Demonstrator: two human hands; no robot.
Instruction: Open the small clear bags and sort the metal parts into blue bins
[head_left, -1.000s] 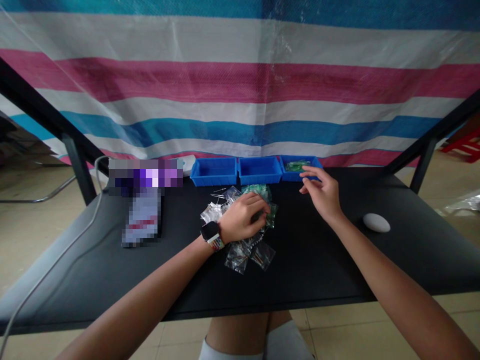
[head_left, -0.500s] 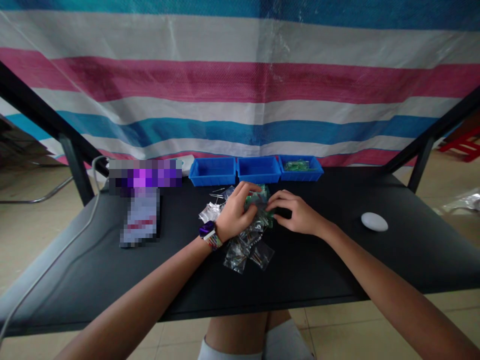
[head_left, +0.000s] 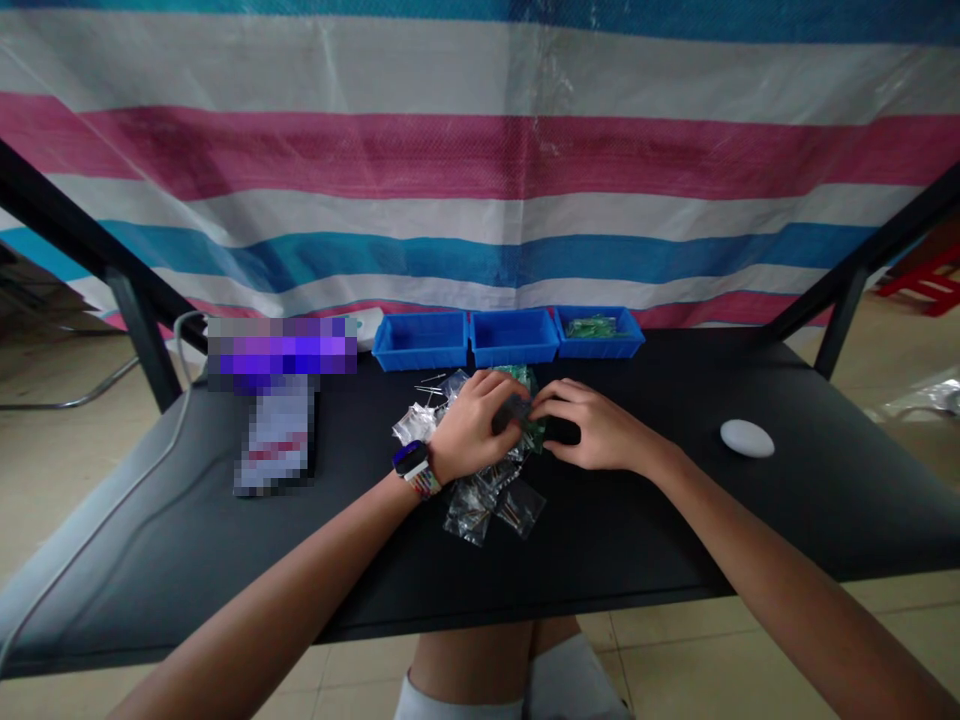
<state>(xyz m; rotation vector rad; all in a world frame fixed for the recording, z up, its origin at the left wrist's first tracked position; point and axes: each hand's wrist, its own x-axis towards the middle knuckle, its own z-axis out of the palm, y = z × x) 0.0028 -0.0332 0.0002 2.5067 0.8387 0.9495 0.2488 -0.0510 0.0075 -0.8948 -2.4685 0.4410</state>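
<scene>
A heap of small clear plastic packets [head_left: 480, 500] lies in the middle of the black table [head_left: 675, 520]; some hold green parts. My left hand [head_left: 472, 430], with a watch on the wrist, rests on the heap with its fingers curled over a green packet [head_left: 534, 432]. My right hand [head_left: 592, 425] lies beside it, its fingers bent down onto the same green packet. Three blue trays stand in a row at the back: the left tray [head_left: 420, 340], the middle tray [head_left: 514, 337], and the right tray [head_left: 600, 332], which holds green packets.
A white oval object [head_left: 747, 438] sits on the table at the right. A blurred-out box and paper [head_left: 277, 400] lie at the left, with a grey cable [head_left: 112, 500] running off the table's left edge. A striped tarp hangs behind.
My right hand came back from the right blue tray down to the heap and now meets my left hand on the green packet. My left hand shifted slightly forward.
</scene>
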